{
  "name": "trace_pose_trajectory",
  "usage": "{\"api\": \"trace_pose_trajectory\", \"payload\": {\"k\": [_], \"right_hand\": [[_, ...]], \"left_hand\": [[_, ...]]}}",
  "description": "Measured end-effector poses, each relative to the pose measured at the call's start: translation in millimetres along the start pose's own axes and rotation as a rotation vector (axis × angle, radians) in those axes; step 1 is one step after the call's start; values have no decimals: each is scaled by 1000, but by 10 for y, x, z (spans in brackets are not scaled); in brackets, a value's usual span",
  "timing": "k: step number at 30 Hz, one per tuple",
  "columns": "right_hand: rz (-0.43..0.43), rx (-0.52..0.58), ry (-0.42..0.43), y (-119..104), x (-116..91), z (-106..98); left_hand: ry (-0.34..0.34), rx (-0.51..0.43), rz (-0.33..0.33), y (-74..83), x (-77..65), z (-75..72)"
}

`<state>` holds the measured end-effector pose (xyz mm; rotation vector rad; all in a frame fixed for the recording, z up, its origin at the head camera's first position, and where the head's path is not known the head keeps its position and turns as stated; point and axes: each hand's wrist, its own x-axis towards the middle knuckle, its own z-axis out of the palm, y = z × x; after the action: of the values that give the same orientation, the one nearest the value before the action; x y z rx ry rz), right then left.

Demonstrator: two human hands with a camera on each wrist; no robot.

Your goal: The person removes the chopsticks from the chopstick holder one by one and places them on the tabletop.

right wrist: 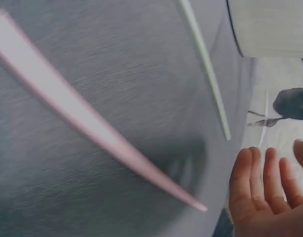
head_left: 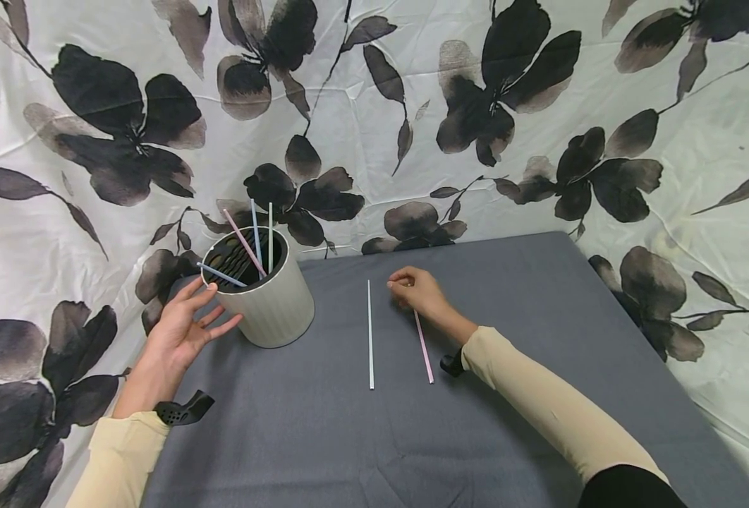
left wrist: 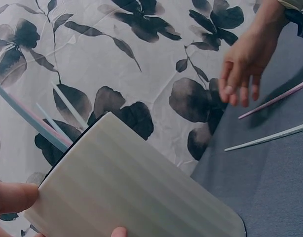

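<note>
A cream ribbed pot (head_left: 276,310) with a dark inside stands at the table's back left. Several thin straws (head_left: 256,236), pink, blue and pale green, lean out of it; one blue straw (head_left: 222,274) lies across the rim. Against the pot's left side rests my left hand (head_left: 180,331), fingers spread. In the left wrist view, fingertips touch the pot's wall (left wrist: 127,182). My right hand (head_left: 422,293) hovers over the far end of a pink straw (head_left: 424,349), fingers loosely bent and holding nothing. Left of it lies a whitish-green straw (head_left: 370,335).
A dark grey cloth (head_left: 311,437) covers the table. Behind it and at both sides hangs a white fabric (head_left: 374,190) with a black floral print. The pot stands close to the table's back edge.
</note>
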<state>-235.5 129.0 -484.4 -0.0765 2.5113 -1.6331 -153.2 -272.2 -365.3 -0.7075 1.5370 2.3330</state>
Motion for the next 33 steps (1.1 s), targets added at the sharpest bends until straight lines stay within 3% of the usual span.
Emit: {"api": "trace_pose_trajectory", "payload": {"k": [10, 22, 33], "right_hand": [[-146, 108, -131, -451, 148, 153], [-334, 35, -214, -1101, 201, 475], [-465, -63, -225, -1559, 299, 671]], "left_hand": [[11, -8, -6, -6, -5, 29], [30, -22, -13, -3, -21, 34], [15, 24, 20, -37, -9, 24]]}}
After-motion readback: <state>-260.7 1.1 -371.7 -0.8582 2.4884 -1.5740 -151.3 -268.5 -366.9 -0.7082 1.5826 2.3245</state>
